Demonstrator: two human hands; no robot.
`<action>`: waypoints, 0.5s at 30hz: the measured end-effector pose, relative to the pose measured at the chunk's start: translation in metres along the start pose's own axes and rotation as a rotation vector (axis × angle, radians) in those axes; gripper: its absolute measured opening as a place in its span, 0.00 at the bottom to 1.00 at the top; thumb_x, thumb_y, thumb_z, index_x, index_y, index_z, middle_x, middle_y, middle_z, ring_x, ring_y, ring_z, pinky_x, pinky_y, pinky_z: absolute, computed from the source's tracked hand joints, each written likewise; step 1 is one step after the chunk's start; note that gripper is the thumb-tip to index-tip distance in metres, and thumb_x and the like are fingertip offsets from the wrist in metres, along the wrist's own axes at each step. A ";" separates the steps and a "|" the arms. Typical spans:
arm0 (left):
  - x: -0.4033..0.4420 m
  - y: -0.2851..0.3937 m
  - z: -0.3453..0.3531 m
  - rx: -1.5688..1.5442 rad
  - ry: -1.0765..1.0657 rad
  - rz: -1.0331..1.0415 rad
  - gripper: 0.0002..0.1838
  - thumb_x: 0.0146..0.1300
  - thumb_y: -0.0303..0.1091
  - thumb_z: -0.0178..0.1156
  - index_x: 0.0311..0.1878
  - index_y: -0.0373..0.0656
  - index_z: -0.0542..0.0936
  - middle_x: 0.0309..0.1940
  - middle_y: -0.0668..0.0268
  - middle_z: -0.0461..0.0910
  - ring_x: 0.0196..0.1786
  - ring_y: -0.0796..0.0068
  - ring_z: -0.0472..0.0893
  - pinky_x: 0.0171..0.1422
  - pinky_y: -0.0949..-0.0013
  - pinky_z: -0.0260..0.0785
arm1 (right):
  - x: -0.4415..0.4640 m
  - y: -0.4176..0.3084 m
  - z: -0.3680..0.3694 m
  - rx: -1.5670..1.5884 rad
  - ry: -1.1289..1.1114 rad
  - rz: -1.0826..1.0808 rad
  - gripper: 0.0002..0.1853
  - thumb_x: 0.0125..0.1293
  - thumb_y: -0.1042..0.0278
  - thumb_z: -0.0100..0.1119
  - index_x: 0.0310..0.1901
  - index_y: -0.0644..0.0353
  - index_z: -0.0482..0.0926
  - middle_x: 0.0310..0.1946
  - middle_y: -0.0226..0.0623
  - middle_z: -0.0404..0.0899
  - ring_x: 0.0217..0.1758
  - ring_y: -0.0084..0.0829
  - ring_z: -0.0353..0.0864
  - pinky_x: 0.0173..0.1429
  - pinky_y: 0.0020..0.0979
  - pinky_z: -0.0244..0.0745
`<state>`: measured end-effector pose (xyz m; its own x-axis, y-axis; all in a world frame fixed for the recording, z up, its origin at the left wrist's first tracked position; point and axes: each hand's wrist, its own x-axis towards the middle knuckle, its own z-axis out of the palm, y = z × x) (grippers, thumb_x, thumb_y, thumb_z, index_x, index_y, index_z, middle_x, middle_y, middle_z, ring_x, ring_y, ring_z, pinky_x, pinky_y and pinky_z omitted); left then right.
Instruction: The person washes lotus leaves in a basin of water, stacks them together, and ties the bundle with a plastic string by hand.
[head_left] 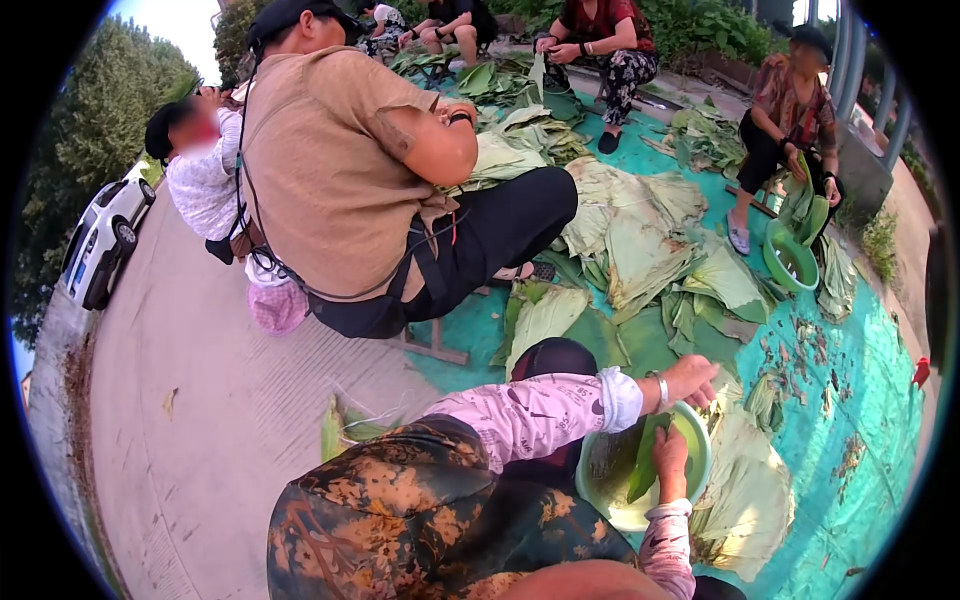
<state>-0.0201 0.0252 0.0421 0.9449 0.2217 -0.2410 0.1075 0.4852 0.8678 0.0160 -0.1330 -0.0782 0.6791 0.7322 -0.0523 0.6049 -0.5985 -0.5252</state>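
"Clamped on something, that right hand (672, 460)?"

"Yes, thumb and fingers closed on a green leaf (643, 470). The left hand (690, 380) hovers by the rim of the bowl (620, 517), fingers loosely bent; I can't tell whether it holds anything."

"What's underfoot?"

"Grooved grey pavement (190, 400) on one side, a wrinkled turquoise sheet (870, 420) on the other, strewn with dark scraps. We're in open air: trees (110, 110) and a white car (105, 235) beyond, people seated round about."

"And that heap?"

"Large leaves (630, 220), broad, pale and creased like old paper, overlapping. The bowl beside some of them is round and pale green."

"How does the held leaf lie?"

"Over the bowl's opening, narrow and smooth-looking, its long axis running from the grip down and slightly toward the patterned lap. I can't see whether its tip touches bottom."
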 end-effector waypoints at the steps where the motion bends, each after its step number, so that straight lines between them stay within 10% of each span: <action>1: 0.000 0.000 0.000 0.004 0.002 0.002 0.18 0.65 0.47 0.46 0.42 0.39 0.69 0.28 0.60 0.79 0.24 0.74 0.77 0.28 0.73 0.68 | 0.000 -0.004 -0.008 0.027 0.021 -0.016 0.15 0.58 0.62 0.51 0.40 0.65 0.73 0.35 0.56 0.75 0.41 0.56 0.72 0.44 0.46 0.67; 15: -0.002 0.000 -0.002 -0.007 -0.005 0.033 0.18 0.64 0.48 0.47 0.42 0.40 0.69 0.28 0.61 0.78 0.24 0.76 0.77 0.27 0.75 0.67 | 0.008 0.008 -0.045 0.186 0.104 -0.046 0.11 0.58 0.68 0.53 0.39 0.65 0.75 0.31 0.51 0.77 0.35 0.46 0.77 0.41 0.38 0.69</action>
<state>-0.0225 0.0269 0.0419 0.9495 0.2330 -0.2102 0.0745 0.4833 0.8723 0.0446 -0.1467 -0.0443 0.6976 0.7142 0.0576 0.5555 -0.4883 -0.6731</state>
